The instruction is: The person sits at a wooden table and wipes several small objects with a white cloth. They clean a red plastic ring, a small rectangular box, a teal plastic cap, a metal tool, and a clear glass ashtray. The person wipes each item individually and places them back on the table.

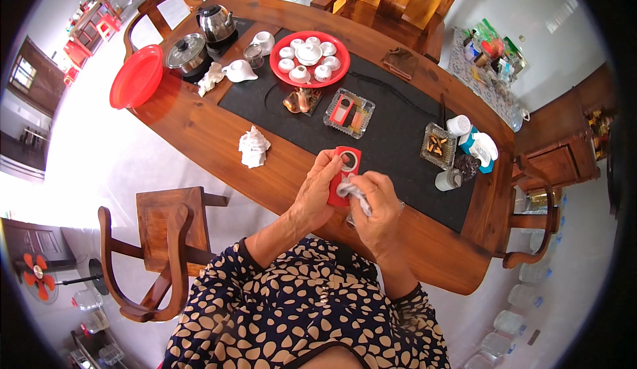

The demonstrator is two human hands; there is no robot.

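My left hand point(314, 195) grips a flat red piece point(339, 198) with a silver-rimmed round opening, held upright over the table's near edge. In my right hand point(378, 213) is a crumpled white tissue point(357, 195), pressed against the red piece's lower front. Just beyond my hands, a square clear glass dish point(365, 130) on the black table inlay holds another red piece point(342, 112). Part of a clear glass object point(398, 208) shows beneath my right hand, mostly hidden. To the left on the wood lies a wad of white tissue point(253, 147).
A red tray point(342, 45) carries a white teapot and cups. Near it stand a kettle point(215, 24), a lidded pot point(186, 52) and a tilted red basin point(137, 77). On the right are an ashtray with butts point(429, 157) and a tissue box point(483, 149). Wooden chairs surround the table.
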